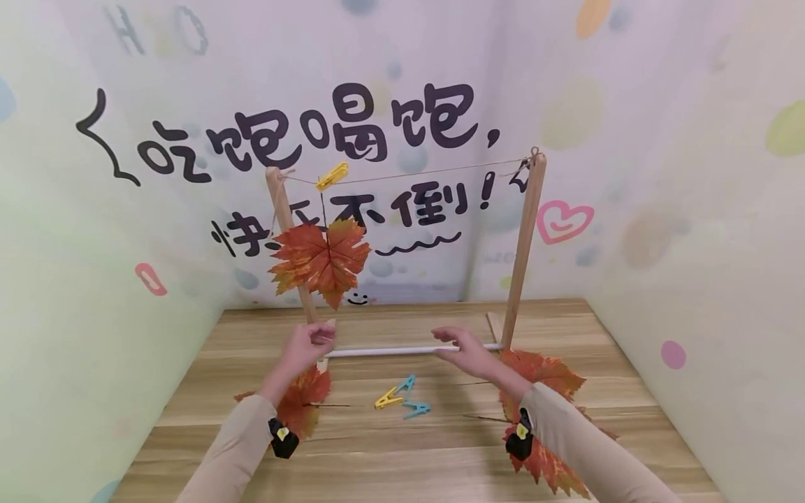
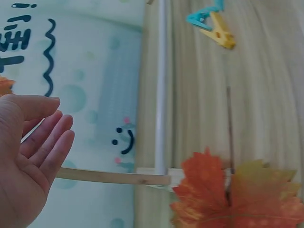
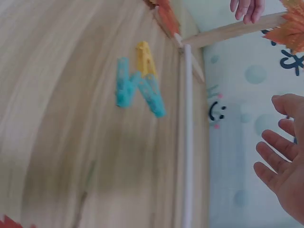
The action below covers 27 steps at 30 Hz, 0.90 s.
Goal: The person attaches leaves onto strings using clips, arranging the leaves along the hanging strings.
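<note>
My left hand (image 1: 308, 347) hovers near the base of the left post, fingers loosely bent and holding nothing. Above it a red-orange maple leaf (image 1: 333, 258) hangs by its stem from a string (image 1: 428, 172), pinned with a yellow clothespin (image 1: 332, 177). Over the right part of the white rod (image 1: 390, 351) is my right hand (image 1: 468, 353), its fingers relaxed and apart, with nothing in them. Between the hands, nearer to me, one yellow clothespin (image 1: 388, 399) and two blue clothespins (image 1: 416, 409) lie on the table. The right wrist view also shows the empty right hand (image 3: 285, 156).
A wooden frame with a left post (image 1: 291, 216) and a right post (image 1: 525, 244) carries the string. One maple leaf (image 1: 308, 402) lies by my left forearm; more leaves (image 1: 547, 374) lie under and beside the right forearm. A printed backdrop (image 1: 629, 175) stands behind the wooden table (image 1: 440, 461).
</note>
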Available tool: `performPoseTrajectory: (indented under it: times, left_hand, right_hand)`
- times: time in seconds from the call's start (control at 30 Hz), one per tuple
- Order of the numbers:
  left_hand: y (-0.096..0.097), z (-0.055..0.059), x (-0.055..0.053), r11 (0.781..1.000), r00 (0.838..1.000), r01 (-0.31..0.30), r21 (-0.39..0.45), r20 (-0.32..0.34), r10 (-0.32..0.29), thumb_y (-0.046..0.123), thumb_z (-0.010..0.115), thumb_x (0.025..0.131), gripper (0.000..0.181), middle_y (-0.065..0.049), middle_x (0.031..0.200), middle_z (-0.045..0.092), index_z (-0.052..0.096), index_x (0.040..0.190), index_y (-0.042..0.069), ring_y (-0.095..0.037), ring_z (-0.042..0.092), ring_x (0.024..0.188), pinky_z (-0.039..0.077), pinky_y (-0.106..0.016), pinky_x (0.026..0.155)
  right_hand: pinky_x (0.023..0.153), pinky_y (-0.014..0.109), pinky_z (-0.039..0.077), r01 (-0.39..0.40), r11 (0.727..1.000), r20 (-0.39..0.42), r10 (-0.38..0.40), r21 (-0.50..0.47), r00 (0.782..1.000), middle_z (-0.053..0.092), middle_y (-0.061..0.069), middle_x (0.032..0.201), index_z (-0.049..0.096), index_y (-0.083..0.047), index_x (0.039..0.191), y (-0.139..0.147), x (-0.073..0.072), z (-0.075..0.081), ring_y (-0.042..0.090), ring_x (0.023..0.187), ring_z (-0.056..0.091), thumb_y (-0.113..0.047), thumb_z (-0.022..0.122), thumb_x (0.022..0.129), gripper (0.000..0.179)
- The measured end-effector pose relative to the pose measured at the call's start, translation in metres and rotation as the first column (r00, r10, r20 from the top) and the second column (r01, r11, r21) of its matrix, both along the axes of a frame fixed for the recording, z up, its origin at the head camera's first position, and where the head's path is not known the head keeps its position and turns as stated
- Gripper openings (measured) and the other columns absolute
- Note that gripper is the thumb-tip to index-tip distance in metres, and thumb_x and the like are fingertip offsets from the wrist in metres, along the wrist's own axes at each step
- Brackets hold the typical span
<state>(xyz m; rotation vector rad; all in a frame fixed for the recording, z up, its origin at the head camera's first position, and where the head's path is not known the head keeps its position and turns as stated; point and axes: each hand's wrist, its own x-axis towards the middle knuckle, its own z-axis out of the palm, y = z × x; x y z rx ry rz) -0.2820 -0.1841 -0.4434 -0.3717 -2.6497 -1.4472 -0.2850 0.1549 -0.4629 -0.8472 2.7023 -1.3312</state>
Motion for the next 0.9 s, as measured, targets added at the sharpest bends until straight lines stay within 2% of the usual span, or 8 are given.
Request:
performPoseTrajectory:
  times: [0.17,0.33,0.47,0.53,0.63,0.73,0.9]
  left_hand:
    - [-0.001,-0.019,0.008,0.998,0.999,0.038,-0.055,0.034,-0.036,-0.009,0.061,0.077,0.019,-0.024,0.091,0.064,0.061,0.097,-0.011,-0.030,0.063,0.082,0.053,-0.037,0.073]
    - [-0.006,-0.035,0.017,0.980,0.999,0.031,-0.194,-0.012,-0.034,-0.008,0.062,0.074,0.019,-0.018,0.091,0.066,0.064,0.094,-0.006,-0.031,0.062,0.087,0.050,-0.041,0.077]
    - [-0.008,-0.048,0.023,0.965,0.998,0.035,-0.261,-0.045,-0.049,-0.005,0.065,0.071,0.020,-0.016,0.090,0.067,0.064,0.091,-0.005,-0.031,0.063,0.086,0.050,-0.041,0.076]
    - [-0.007,-0.055,0.026,0.961,0.998,0.033,-0.274,-0.036,-0.044,-0.003,0.068,0.070,0.021,-0.015,0.089,0.067,0.064,0.091,-0.005,-0.030,0.064,0.084,0.051,-0.038,0.075]
    - [-0.006,-0.065,0.028,0.955,1.000,0.017,-0.297,-0.008,-0.021,0.002,0.072,0.069,0.024,-0.011,0.089,0.067,0.066,0.092,-0.003,-0.027,0.064,0.081,0.051,-0.034,0.071]
    - [-0.006,-0.071,0.030,0.955,0.999,0.049,-0.292,0.023,-0.044,0.003,0.073,0.070,0.025,-0.013,0.089,0.067,0.065,0.093,-0.004,-0.028,0.063,0.081,0.051,-0.037,0.072]
    - [-0.005,-0.079,0.034,0.956,0.993,0.112,-0.270,0.065,-0.098,0.001,0.071,0.073,0.021,-0.015,0.090,0.066,0.065,0.093,-0.005,-0.030,0.061,0.083,0.050,-0.044,0.075]
  right_hand:
    - [0.089,0.048,0.043,-0.021,0.999,-0.043,0.022,0.036,0.999,0.058,0.016,0.118,0.053,0.001,0.122,-0.008,0.007,-0.019,0.030,0.108,0.053,-0.015,0.063,0.086,0.041]
    - [0.089,0.047,0.043,-0.016,0.997,-0.043,0.020,0.070,0.999,0.058,0.013,0.117,0.054,-0.001,0.121,-0.010,0.014,-0.030,0.028,0.109,0.052,-0.020,0.063,0.085,0.042]
    - [0.088,0.049,0.043,-0.024,0.997,-0.031,0.026,0.074,0.999,0.058,0.017,0.117,0.054,0.003,0.119,-0.011,0.016,-0.038,0.031,0.108,0.052,-0.016,0.064,0.084,0.041]
    - [0.088,0.047,0.043,-0.029,0.994,-0.050,0.035,0.102,0.998,0.058,0.018,0.116,0.054,0.004,0.119,-0.012,0.017,-0.043,0.031,0.107,0.053,-0.013,0.064,0.083,0.041]
    - [0.086,0.044,0.045,-0.046,0.982,-0.130,0.071,0.185,0.989,0.060,0.016,0.113,0.055,0.004,0.118,-0.014,0.019,-0.049,0.029,0.103,0.056,-0.011,0.066,0.082,0.041]
    - [0.083,0.041,0.047,-0.061,0.965,-0.182,0.110,0.254,0.977,0.061,0.014,0.111,0.056,0.003,0.117,-0.018,0.023,-0.052,0.027,0.100,0.057,-0.012,0.067,0.081,0.041]
    - [0.082,0.041,0.048,-0.082,0.968,-0.165,0.124,0.238,0.979,0.061,0.015,0.111,0.056,0.004,0.116,-0.024,0.029,-0.059,0.028,0.099,0.058,-0.011,0.068,0.080,0.040]
